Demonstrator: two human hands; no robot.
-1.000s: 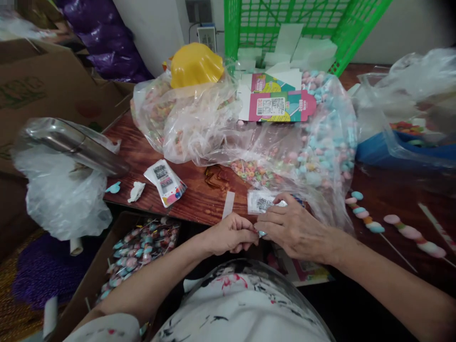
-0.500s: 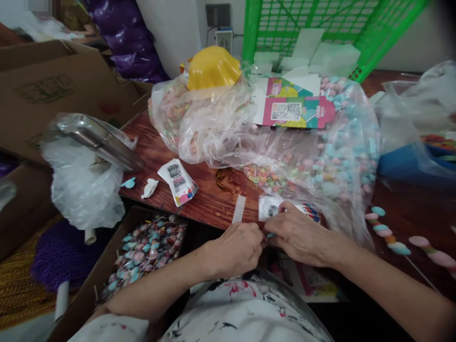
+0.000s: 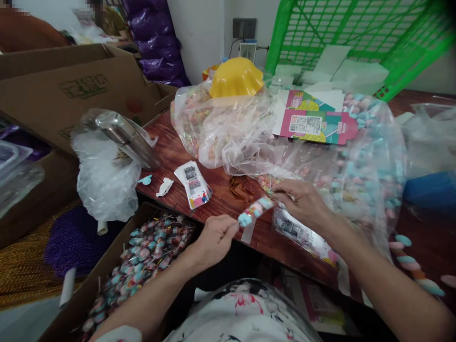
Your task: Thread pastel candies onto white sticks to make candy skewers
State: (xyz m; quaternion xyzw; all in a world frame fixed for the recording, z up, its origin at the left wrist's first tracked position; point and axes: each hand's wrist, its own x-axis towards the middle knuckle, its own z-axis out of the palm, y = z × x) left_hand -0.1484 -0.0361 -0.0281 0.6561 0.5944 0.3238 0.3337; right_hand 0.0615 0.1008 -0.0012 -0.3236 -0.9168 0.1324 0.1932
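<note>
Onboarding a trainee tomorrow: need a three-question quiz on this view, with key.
1. True or false: a stack of white printed cards lies on the reddish-brown wooden table.
2. The brown cardboard box full of pink-and-blue sticks is nearer: A) the left hand B) the green plastic crate?
3. How many hands are at the ends of the blue-and-pink segmented stick?

Key: 1. True. 2. A. 3. Two, left and right hand.

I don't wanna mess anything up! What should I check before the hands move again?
1. Left hand at one end of the candy stick: ok.
2. Right hand at its other end: ok.
3. Stack of cards lying on the table: ok.
4. Cardboard box with more candy sticks open on top: ok.
5. Candy stick wrapped shut: cannot tell, too blurred.
</note>
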